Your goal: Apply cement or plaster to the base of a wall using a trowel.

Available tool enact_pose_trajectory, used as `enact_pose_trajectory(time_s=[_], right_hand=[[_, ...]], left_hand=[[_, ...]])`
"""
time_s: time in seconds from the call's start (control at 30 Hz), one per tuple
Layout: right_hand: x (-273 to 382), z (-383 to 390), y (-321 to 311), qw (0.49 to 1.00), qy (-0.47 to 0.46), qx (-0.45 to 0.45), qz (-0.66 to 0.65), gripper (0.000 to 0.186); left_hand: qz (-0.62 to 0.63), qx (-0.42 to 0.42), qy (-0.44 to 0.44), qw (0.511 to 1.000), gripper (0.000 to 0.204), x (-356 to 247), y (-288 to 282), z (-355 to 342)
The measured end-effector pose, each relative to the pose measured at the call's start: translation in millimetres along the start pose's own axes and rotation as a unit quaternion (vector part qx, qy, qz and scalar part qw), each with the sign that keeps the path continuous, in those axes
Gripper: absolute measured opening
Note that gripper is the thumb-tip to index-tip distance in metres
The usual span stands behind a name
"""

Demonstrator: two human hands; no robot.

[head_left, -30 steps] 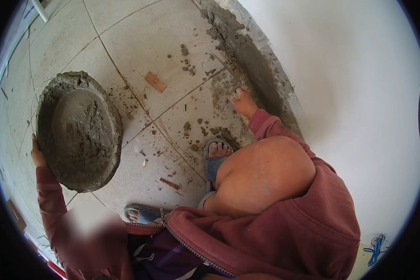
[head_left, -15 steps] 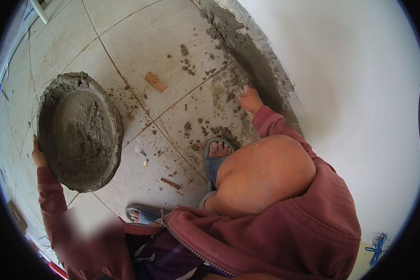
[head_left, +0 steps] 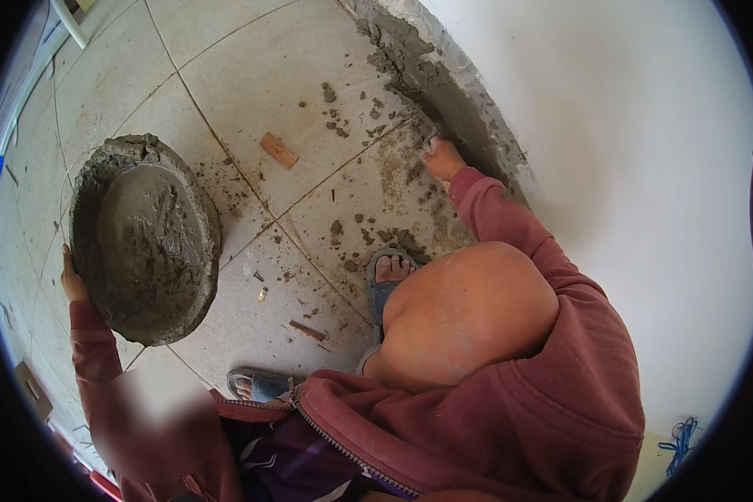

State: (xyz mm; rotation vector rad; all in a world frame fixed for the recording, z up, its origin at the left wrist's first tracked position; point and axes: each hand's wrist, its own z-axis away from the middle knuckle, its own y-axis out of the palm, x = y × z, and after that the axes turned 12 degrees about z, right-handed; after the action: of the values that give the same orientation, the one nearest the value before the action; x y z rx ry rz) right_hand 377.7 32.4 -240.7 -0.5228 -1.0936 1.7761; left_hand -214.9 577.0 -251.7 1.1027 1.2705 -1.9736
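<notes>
A round basin (head_left: 212, 251) caked with grey mortar stands tilted at the left, with wet mortar (head_left: 146, 230) inside. My left hand (head_left: 74, 279) grips its outer left side, the fingers partly hidden by the wall. At the foot of the white wall, my right hand (head_left: 445, 159) is closed beside a strip of fresh mortar (head_left: 452, 109). Something small and pale shows at its fingertips, but what it holds I cannot make out. Mortar crumbs (head_left: 336, 227) lie scattered on the tiles near that hand.
A white wall (head_left: 627, 167) rises along the right. On the tiled floor (head_left: 251, 75) lie a brown wood piece (head_left: 279, 151), a thin wood strip (head_left: 308, 330) and a small screw-like bit (head_left: 258, 276). My sandalled foot (head_left: 391, 276) stands between basin and wall. Blue cord (head_left: 680, 443) lies at lower right.
My right hand has shifted slightly up and left along the mortar strip, its forearm stretching further out. My left hand stays at the basin, which looks nearly unmoved.
</notes>
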Motion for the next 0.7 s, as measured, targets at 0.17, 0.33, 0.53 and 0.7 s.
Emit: enact_pose_trajectory(time_s=[0.17,0.33,0.53,0.7], right_hand=[[2,-27,6,0.994,-0.023,-0.110,-0.004,0.029],[15,-40,15,0.976,0.073,-0.094,-0.181,0.035],[24,0,4,0.947,0.063,-0.136,-0.283,0.020],[29,34,-21,0.904,0.097,-0.081,-0.409,0.019]], left_hand=[[-0.115,0.002,0.073,0.991,0.043,15,-16,-6],[-0.211,-0.004,0.108,0.971,0.043,8,-10,-7],[-0.206,-0.016,0.153,0.966,0.040,22,-10,-4],[-0.220,-0.019,0.174,0.960,0.040,18,-5,-1]])
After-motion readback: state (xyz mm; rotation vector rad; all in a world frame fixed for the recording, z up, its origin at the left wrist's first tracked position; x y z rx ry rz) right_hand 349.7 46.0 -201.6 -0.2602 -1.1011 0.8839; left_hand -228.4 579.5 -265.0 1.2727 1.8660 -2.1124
